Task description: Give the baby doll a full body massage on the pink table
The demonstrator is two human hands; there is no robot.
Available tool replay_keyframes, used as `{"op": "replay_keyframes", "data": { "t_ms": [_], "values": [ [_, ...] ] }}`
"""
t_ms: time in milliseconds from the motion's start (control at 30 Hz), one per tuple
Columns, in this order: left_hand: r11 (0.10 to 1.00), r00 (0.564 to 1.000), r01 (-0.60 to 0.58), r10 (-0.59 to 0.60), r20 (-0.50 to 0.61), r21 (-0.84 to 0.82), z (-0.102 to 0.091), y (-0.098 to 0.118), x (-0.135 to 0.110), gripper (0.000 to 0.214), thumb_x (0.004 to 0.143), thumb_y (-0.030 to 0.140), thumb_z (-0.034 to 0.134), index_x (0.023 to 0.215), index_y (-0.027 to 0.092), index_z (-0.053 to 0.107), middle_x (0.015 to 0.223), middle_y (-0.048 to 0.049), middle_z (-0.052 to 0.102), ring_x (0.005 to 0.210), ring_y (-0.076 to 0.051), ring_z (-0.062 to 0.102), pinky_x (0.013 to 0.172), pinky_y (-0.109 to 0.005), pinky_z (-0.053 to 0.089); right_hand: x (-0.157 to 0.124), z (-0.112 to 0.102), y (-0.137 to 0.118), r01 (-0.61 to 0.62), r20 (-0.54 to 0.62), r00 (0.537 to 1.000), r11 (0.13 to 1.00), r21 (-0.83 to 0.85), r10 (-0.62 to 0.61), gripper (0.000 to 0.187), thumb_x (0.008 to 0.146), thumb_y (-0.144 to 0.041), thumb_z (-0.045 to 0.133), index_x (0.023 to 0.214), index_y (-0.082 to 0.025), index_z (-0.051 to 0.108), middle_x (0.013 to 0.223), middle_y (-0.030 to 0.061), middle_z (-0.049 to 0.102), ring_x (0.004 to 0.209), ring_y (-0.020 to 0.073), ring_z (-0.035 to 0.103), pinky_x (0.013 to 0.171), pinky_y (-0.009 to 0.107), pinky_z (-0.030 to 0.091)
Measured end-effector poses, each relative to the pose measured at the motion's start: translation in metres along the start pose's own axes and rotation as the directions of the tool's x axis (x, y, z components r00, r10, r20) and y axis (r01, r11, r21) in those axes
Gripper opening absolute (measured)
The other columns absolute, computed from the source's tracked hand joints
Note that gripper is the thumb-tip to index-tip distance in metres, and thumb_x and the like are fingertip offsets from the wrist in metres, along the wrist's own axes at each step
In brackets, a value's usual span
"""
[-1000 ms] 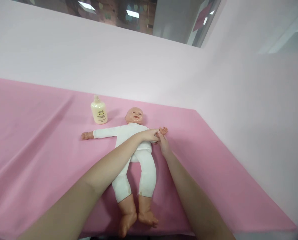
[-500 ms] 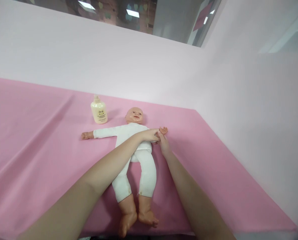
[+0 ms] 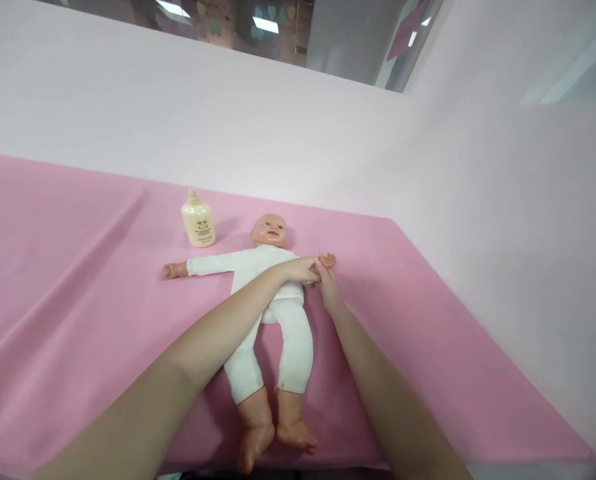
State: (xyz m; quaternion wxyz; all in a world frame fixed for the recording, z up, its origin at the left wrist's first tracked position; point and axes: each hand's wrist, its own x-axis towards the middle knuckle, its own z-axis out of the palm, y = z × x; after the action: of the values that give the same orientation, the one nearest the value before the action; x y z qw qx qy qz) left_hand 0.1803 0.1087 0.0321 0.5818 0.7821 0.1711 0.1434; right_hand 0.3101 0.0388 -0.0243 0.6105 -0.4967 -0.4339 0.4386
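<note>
A baby doll [image 3: 273, 303] in a white suit lies on its back on the pink cloth [image 3: 78, 300], arms spread, bare feet toward me. My left hand [image 3: 298, 269] reaches across the doll's chest and is closed around the doll's arm on the right side. My right hand [image 3: 327, 287] comes up from below and grips the same arm at the wrist, just under the doll's small hand [image 3: 327, 259]. Both of my hands touch each other there.
A cream pump bottle [image 3: 197, 223] stands upright on the cloth just left of the doll's head. Pale pink walls [image 3: 503, 233] enclose the cloth at the back and along the right. The cloth's front edge runs just past the doll's feet.
</note>
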Motion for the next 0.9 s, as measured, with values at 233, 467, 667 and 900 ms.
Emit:
{"op": "replay_keyframes", "data": {
  "t_ms": [233,467,667,900],
  "values": [
    [1.000,1.000,0.013,-0.013,-0.010,-0.002,0.001,0.003,-0.001,0.018,0.070,0.008,0.061,0.087,0.016,0.064,0.065,0.0028,0.065,0.061,-0.014,0.064,0.057,-0.022,0.048,0.000,0.000,0.001,-0.035,-0.015,0.999,0.998,0.056,0.036,0.091,0.082,-0.071,0.081,0.156,-0.020,0.064,0.089,0.0025,0.071,0.066,0.0182,0.057,0.060,0.034,0.048],
    [0.999,0.999,0.031,-0.031,-0.036,-0.008,0.002,0.004,-0.002,0.020,0.070,0.006,0.062,0.087,0.016,0.066,0.065,0.0028,0.066,0.060,-0.015,0.064,0.057,-0.022,0.049,0.004,-0.002,0.006,-0.047,-0.014,0.999,0.999,0.027,0.047,0.094,0.081,-0.074,0.079,0.156,-0.020,0.064,0.089,0.0044,0.071,0.070,0.0208,0.059,0.062,0.035,0.048],
    [1.000,1.000,0.009,-0.009,-0.016,-0.024,0.003,0.008,-0.002,0.020,0.069,0.004,0.062,0.085,0.015,0.068,0.063,0.0035,0.065,0.058,-0.014,0.063,0.056,-0.022,0.049,0.004,-0.002,0.006,-0.051,-0.042,0.998,0.998,0.022,0.052,0.101,0.079,-0.074,0.077,0.166,-0.026,0.056,0.124,0.0102,0.074,0.089,0.0248,0.066,0.067,0.035,0.053],
    [1.000,1.000,0.014,-0.014,-0.010,-0.025,0.003,0.012,-0.005,0.020,0.070,0.004,0.062,0.087,0.015,0.068,0.063,0.0044,0.064,0.058,-0.013,0.062,0.057,-0.021,0.049,0.004,-0.002,0.008,-0.046,-0.037,0.998,0.999,0.030,0.047,0.097,0.080,-0.074,0.078,0.162,-0.024,0.061,0.115,0.0096,0.077,0.083,0.0229,0.066,0.063,0.033,0.053]
  ]
}}
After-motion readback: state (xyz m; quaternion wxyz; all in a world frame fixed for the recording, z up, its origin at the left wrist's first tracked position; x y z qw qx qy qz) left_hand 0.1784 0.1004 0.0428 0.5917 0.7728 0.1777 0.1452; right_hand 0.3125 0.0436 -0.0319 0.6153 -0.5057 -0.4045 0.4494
